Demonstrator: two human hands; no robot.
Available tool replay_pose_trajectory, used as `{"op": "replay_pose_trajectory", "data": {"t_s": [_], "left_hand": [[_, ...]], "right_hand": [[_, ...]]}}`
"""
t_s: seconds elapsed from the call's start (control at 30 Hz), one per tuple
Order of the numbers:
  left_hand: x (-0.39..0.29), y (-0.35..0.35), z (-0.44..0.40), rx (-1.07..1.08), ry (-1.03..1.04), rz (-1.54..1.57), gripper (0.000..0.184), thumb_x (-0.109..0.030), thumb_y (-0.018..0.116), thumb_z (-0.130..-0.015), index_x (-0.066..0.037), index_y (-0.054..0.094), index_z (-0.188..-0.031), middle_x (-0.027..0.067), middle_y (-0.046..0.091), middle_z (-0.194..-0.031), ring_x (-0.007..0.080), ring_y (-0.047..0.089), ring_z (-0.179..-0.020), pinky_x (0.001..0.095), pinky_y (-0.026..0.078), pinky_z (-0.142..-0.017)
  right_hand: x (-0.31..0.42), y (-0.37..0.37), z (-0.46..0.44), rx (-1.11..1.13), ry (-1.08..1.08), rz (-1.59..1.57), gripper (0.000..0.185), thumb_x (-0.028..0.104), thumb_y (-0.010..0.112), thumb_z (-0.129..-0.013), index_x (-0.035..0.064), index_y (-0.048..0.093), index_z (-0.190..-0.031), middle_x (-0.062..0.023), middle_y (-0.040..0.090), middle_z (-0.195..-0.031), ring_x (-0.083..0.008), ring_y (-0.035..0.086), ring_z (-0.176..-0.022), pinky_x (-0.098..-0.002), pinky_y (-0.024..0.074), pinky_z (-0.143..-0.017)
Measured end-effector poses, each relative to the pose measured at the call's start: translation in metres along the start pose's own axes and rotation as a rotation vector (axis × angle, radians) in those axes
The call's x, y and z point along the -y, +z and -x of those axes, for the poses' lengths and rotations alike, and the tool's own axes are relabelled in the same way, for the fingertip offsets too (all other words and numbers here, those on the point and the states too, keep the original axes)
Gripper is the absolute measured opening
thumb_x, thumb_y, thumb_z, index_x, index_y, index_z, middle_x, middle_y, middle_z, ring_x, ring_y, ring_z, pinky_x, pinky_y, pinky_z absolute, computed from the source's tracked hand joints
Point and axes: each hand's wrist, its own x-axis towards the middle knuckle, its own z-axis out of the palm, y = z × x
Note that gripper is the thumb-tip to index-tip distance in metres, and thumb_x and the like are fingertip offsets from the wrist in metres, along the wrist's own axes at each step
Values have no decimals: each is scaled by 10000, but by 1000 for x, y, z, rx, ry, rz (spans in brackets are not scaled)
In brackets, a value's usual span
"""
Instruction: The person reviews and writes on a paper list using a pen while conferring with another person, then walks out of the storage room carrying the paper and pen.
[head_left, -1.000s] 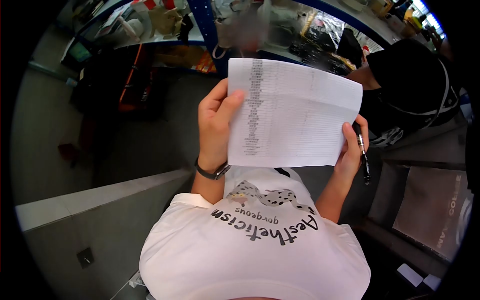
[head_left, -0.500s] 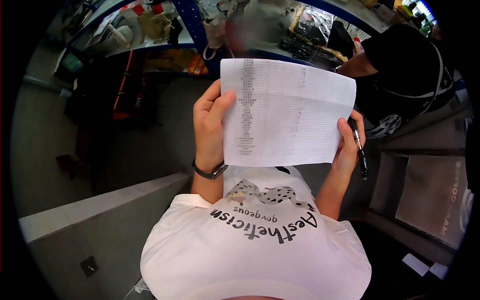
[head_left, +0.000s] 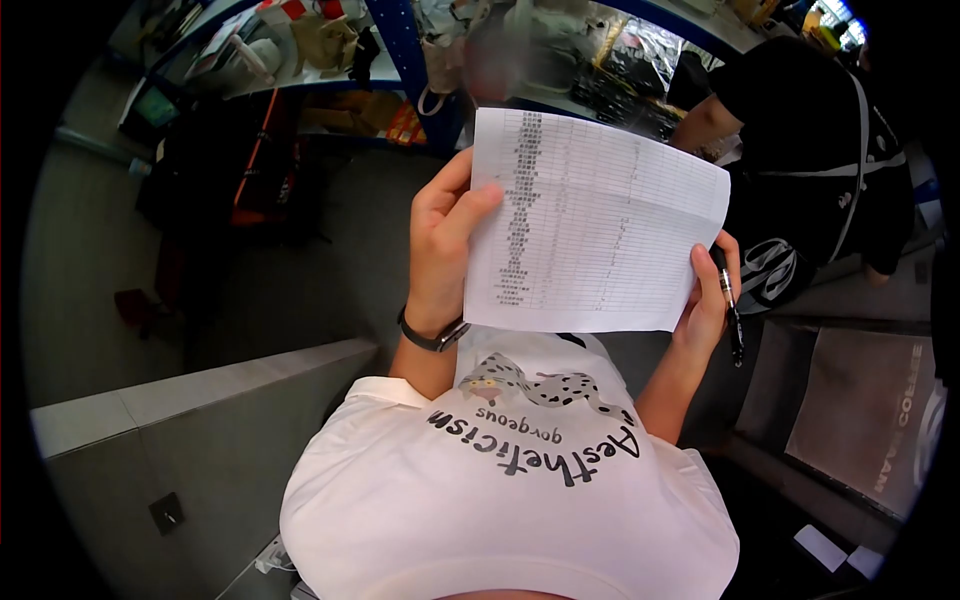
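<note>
A white sheet of paper [head_left: 600,225] with a printed table is held up in front of my chest. Rows of small text run down its left part, too small to read. My left hand [head_left: 445,225] grips the left edge, thumb on the front and fingers behind; a dark wristband [head_left: 432,333] sits on that wrist. At the lower right edge, my right hand [head_left: 712,290] pinches the paper. A black pen [head_left: 733,320] is also tucked in this hand, pointing downward along its outer side.
Blue-framed shelves [head_left: 405,60] loaded with bags and packages stand ahead. To the right, a person in black [head_left: 810,150] bends close to the shelves. A low wall [head_left: 200,390] runs at the left, and a printed brown box or panel [head_left: 855,400] lies at lower right.
The paper and both hands have shifted slightly right in view, and the sheet is tilted a little more. The person in black has moved slightly. Both grips are unchanged.
</note>
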Motion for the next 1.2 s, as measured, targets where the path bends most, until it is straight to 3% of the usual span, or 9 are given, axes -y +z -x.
{"op": "replay_pose_trajectory", "data": {"t_s": [0.3,0.33,0.5,1.2], "left_hand": [[11,14,-44,-6,-45,-40,331,-33,509,-816,57,536,-1133,96,636,-983,117,605,-834,215,473,-745],[-13,-16,-15,16,-29,-32,331,-33,511,-812,57,539,-1130,98,636,-983,118,605,-833,217,473,-744],[-13,-23,-17,27,-48,-70,326,-37,521,-798,58,550,-1109,105,640,-978,124,608,-828,224,473,-739],[1,-37,-39,452,-194,24,385,-26,553,-790,53,522,-1165,95,622,-1029,125,591,-883,230,460,-788]], "right_hand": [[-10,-3,-48,10,62,-22,281,120,618,-829,-9,525,-1061,-111,617,-906,-126,592,-800,-220,449,-717],[-6,22,-4,1,20,-10,279,120,618,-829,-8,526,-1060,-111,618,-906,-125,591,-798,-219,448,-717],[-5,27,8,-48,-3,-32,285,136,631,-820,-4,535,-1049,-110,621,-897,-120,588,-785,-215,444,-718],[-21,31,81,-430,-161,35,283,145,631,-821,-7,530,-1037,-114,617,-883,-141,583,-803,-240,428,-752]]}}
